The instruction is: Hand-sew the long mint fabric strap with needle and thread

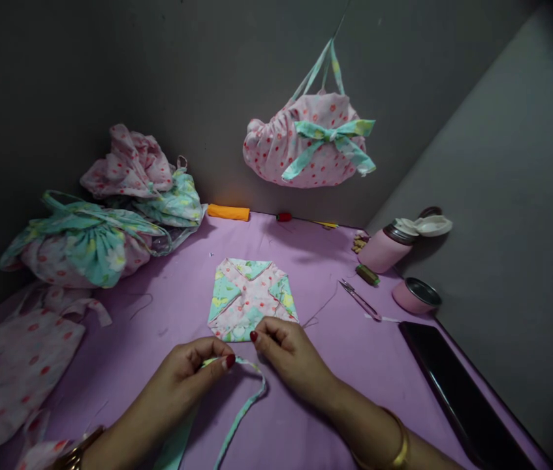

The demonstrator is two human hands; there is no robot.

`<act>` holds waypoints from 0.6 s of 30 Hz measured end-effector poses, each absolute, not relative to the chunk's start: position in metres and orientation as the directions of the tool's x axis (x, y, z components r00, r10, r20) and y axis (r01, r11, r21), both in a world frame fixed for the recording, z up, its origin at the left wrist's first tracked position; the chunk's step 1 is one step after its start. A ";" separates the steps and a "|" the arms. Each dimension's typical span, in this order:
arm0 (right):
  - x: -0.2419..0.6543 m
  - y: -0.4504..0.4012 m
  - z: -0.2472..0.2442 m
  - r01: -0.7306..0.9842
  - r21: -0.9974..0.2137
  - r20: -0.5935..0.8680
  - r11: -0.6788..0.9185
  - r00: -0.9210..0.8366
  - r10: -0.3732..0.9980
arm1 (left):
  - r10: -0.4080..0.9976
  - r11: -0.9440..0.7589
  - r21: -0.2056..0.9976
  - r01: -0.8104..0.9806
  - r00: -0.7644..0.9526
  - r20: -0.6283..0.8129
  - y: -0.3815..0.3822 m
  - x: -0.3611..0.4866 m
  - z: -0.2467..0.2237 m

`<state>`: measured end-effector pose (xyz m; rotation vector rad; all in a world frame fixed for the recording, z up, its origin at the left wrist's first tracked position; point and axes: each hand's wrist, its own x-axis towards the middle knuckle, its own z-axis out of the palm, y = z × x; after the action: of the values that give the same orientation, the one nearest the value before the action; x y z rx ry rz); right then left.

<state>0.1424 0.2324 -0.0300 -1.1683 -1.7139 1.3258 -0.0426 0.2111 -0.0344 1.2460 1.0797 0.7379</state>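
Observation:
Between the thumb and fingers of my left hand [195, 365] is a narrow green floral fabric strap [243, 411], which curves to the right and then runs down toward the bottom edge. My right hand [290, 352] is pinched closed just right of the strap, near the lower edge of a folded fabric square [254, 297]. Whatever sits in that pinch, perhaps something thin, is too small to make out. The square lies flat, pink dotted cloth with green floral corners. A dark thread [322, 307] trails on the cloth right of my right hand.
Fabric bags [90, 241] pile up at the left, with a pink dotted piece [26, 365] in front. A pink bag [310, 147] hangs at the back wall. Thread snips [359, 300], a green spool [367, 275], a pink bottle [386, 248], its cup [416, 297] and a black case [457, 391] lie right.

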 end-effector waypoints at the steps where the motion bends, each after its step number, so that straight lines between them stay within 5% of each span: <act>1: 0.144 0.234 -0.030 0.265 -0.960 -0.004 0.092 -0.340 0.940 | 0.902 0.213 0.970 0.119 0.358 -0.242 0.211 -0.043 -0.034; 11: 0.151 0.239 -0.030 0.346 -0.935 0.008 0.076 -0.193 0.981 | 0.896 0.177 0.964 0.200 0.372 -0.242 0.210 -0.042 -0.033; 18: 0.143 0.225 -0.023 0.354 -0.920 -0.023 0.166 -0.473 0.881 | 0.916 0.020 0.947 0.322 0.374 -0.147 0.208 -0.043 -0.031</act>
<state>0.1431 0.2246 -0.0233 -1.1648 -1.9146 1.2864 -0.0431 0.2080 -0.0307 1.5318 1.1547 0.6746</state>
